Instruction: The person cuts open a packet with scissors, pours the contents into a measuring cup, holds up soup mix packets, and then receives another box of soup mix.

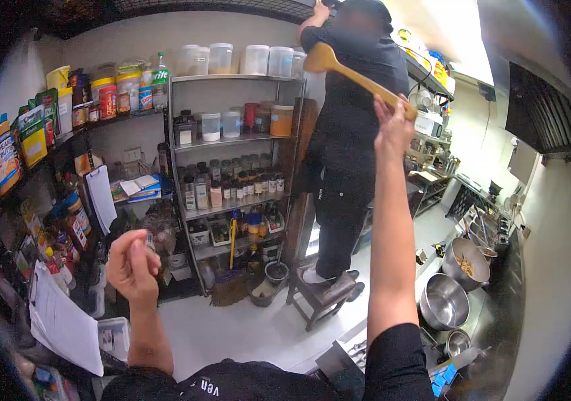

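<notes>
A wooden spatula point(359, 79) with a broad flat head is raised high in front of me, its head pointing to the upper left. My right hand point(395, 127) is closed around its handle, arm stretched out. Behind the spatula, a person in dark clothes point(355, 107) stands on a small dark step stool point(325, 294), one arm reaching up. My left hand point(133, 266) is lifted at the lower left, fingers curled in, and I see nothing held there. It is nearest a clipboard with papers point(65, 321) and a hanging clipboard point(101, 197).
A metal shelf point(238, 144) carries lidded tubs and spice jars. Jars and packets, including a peanut butter jar point(5, 157), line the left shelves. A broom point(230, 287) and bucket point(266, 292) stand on the floor. Metal bowls point(444, 301) sit on the right counter.
</notes>
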`<state>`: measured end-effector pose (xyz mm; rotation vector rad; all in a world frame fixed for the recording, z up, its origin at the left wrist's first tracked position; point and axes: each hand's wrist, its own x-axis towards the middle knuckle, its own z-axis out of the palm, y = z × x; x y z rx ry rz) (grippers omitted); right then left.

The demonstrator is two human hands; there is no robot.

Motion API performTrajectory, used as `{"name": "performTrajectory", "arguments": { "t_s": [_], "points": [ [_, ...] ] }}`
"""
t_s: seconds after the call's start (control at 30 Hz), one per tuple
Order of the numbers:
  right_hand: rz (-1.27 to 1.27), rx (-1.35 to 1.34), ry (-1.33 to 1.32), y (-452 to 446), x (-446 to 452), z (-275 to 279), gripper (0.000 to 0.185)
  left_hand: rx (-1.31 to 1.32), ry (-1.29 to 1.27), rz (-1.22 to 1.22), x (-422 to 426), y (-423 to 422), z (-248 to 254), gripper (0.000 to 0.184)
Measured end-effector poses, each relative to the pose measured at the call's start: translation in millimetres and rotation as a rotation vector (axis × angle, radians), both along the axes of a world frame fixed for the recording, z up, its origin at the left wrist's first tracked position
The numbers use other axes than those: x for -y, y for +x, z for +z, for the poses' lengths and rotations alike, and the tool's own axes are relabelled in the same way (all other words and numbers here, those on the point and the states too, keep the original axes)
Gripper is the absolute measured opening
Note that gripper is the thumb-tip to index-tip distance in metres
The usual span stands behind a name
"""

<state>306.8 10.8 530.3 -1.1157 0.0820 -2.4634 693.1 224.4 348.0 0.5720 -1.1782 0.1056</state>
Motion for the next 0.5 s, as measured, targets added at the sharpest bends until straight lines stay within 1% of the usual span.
{"name": "performTrajectory", "arguments": {
  "t_s": [0.07,0.13,0.2,0.27,0.3,0.4,0.43,0.47,0.5],
  "points": [
    [0.108,-0.025,-0.063,23.2,19.8,15.0,0.023,-0.054,0.018,0.011,-0.2,14.1,-7.2,0.016],
    [0.128,-0.045,-0.071,40.4,42.4,26.0,0.024,-0.141,0.033,0.021,4.0,30.7,-14.4,0.016],
    [0.152,-0.055,-0.075,57.9,63.3,31.7,0.026,-0.122,0.032,0.025,10.6,48.8,-21.7,0.016],
    [0.216,0.02,-0.07,75.0,82.2,39.2,0.027,-0.135,-0.002,0.025,20.4,64.7,-27.1,0.017],
    [0.231,0.009,-0.068,82.4,92.6,40.5,0.026,-0.142,0.008,0.047,24.0,70.0,-27.8,0.018],
    [0.224,0.023,-0.022,105.3,126.3,44.8,0.025,-0.175,0.032,0.069,42.2,92.5,-34.1,0.018],
    [0.246,0.055,-0.069,109.4,142.4,48.2,0.024,-0.181,0.04,0.088,48.8,97.7,-33.9,0.019],
    [0.246,0.056,-0.067,114.3,159.0,49.7,0.024,-0.179,0.041,0.088,54.9,101.9,-34.1,0.019],
    [0.262,0.079,-0.065,122.4,166.2,50.7,0.025,-0.185,0.044,0.031,60.4,104.8,-34.4,0.018]
  ]
}}
